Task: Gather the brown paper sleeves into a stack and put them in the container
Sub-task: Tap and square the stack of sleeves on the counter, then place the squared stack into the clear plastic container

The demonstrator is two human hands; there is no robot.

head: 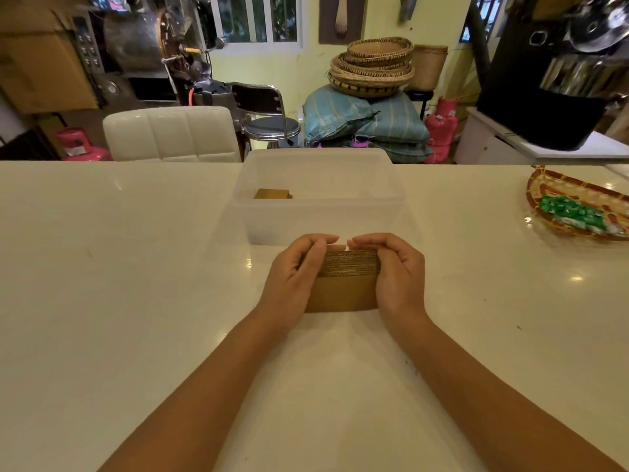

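A stack of brown paper sleeves (345, 284) stands on edge on the white table, just in front of the clear plastic container (320, 212). My left hand (296, 281) grips the stack's left end and my right hand (394, 274) grips its right end, with the fingertips of both curled over the top. The stack's corrugated top edges show between my hands. Inside the container, at its back left, lies another brown sleeve stack (272, 193). The far side of the held stack is hidden.
A woven basket (575, 199) with green packets sits at the table's right edge. A white padded chair (170, 134) and a metal stool (269, 127) stand beyond the table's far edge. The white table (119, 267) spreads wide to both sides.
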